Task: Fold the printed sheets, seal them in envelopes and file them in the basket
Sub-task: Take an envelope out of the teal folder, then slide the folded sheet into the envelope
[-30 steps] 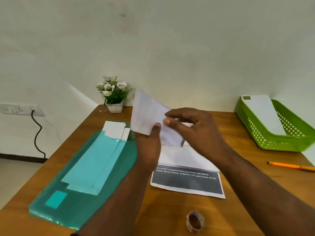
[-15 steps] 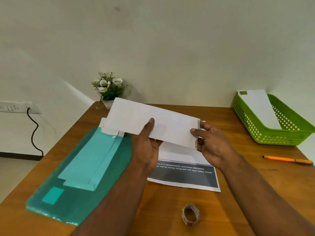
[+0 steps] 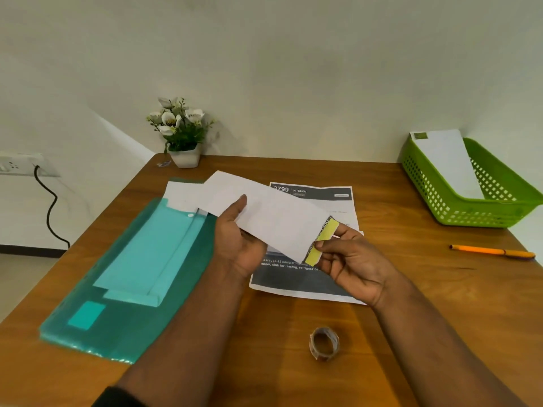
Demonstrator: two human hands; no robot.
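My left hand holds a long white envelope above the table, thumb on top and fingers beneath. At the envelope's right end my right hand pinches its yellow flap strip. Under both hands lies a printed sheet with dark header and footer bands. The green basket at the back right has one white envelope leaning inside it.
A green plastic folder with more envelopes lies at the left. A tape roll stands near the front edge. An orange pen lies at the right. A small flower pot stands at the back, and a wall socket with a black cable is at far left.
The envelope turned from tilted upright to lying long and flat between my hands. My right hand slid to its right end, where the yellow flap strip now shows.
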